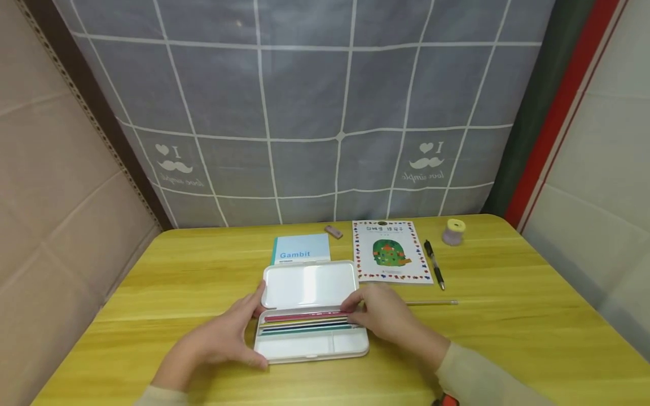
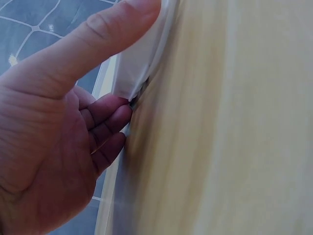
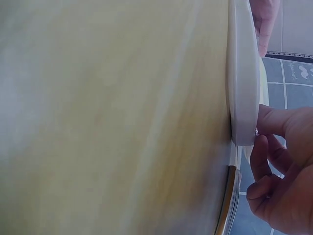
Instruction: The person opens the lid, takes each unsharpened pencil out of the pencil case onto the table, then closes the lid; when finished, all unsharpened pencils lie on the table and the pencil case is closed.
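A white pencil case (image 1: 291, 349) lies on the table with its lid (image 1: 311, 285) folded back. Several colored pencils (image 1: 304, 323), among them pink, yellow, dark blue and green, lie side by side in its rear compartment. My left hand (image 1: 223, 332) grips the case's left end, thumb at the front corner and fingers behind near the hinge; the left wrist view shows the fingertips against the case's edge. At the right end of the pencils, my right hand (image 1: 383, 316) pinches a pencil end between thumb and index finger. Those fingertips partly hide which pencil it is.
Behind the case lie a light blue "Gambit" notebook (image 1: 302, 248) and a small eraser-like block (image 1: 333, 232). To the right are an illustrated booklet (image 1: 391, 251), a black pen (image 1: 434, 265), a yellow-topped sharpener-like item (image 1: 453, 232) and a thin stick (image 1: 431, 303).
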A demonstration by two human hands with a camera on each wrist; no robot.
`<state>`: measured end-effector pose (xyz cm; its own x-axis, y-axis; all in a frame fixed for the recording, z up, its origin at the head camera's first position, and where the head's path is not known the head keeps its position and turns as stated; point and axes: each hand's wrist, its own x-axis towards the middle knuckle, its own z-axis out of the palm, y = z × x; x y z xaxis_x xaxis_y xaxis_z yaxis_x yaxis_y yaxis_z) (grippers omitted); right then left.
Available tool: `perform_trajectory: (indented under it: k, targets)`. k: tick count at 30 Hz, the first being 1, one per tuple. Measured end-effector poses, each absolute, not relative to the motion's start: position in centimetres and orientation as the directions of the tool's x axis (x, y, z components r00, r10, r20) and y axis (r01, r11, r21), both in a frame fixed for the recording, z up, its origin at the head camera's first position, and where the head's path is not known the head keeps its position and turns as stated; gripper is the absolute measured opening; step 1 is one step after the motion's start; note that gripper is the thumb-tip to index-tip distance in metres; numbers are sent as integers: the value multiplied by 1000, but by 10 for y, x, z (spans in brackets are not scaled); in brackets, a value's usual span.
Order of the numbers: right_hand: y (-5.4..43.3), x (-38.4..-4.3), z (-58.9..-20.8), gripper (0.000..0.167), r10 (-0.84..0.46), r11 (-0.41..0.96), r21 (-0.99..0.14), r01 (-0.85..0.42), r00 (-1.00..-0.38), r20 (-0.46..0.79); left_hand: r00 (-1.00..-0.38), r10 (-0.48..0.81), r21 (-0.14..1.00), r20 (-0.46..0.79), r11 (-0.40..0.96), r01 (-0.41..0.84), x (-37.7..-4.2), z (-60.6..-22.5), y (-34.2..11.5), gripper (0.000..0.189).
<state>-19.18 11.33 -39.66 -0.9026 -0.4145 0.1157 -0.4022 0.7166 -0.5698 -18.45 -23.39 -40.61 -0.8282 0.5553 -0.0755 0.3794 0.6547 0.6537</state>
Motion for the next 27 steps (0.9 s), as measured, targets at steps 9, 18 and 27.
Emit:
perform_trajectory:
  k: [9,18,27]
  targets:
    - [113,-192,-398,12,-413,698,-589,-407,-901,133,-832,548,650,-89,665,368,-185,-405,-233,152]
    - [112,-189,-397,10,-411,708,-568,-419,-899,150,-839,534,652,-105,674,347,-183,-403,-232,152]
    - [124,-189,-400,9,-398,668,-610,-426,-897,190,-831,549,661,-87,656,365,-183,-402,-232,152]
